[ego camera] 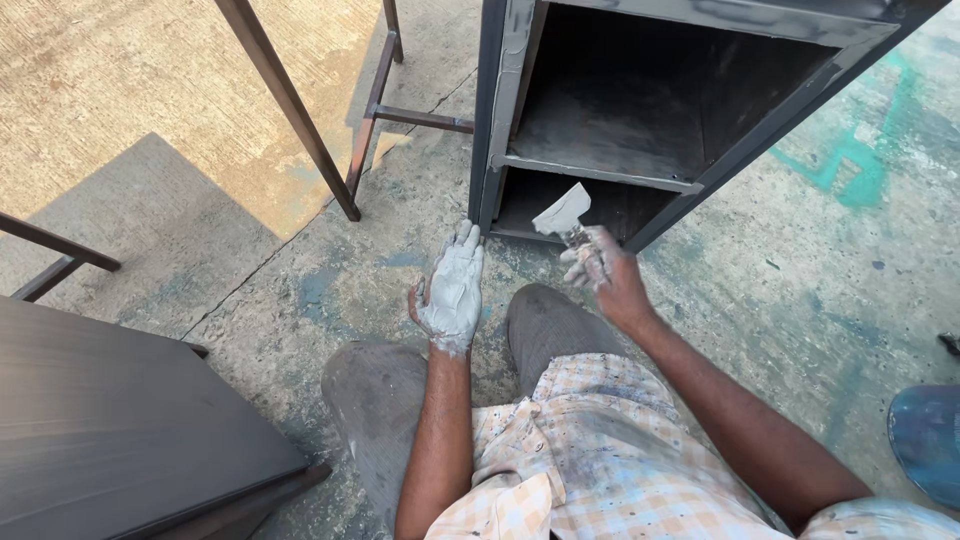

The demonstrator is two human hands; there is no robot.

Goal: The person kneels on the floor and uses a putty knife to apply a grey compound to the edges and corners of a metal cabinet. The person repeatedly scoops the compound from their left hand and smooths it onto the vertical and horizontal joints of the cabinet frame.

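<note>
Right hand (600,268) gripping putty knife (563,213), left hand (452,290) open, near metal cabinet (490,120)

The metal cabinet (690,110) runs off the top edge, its lower shelf interior lost in shadow. Right of the cabinet, a blue round object (925,440) is cut by the frame edge. The putty knife (563,213) handle hides inside the right hand (600,270).

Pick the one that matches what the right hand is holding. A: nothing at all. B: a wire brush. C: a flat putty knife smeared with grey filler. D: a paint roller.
C: the right hand grips a flat putty knife with grey paste on its blade, held before the lower opening of the dark metal cabinet, while the left hand, coated in the same grey, holds no tool.
</note>
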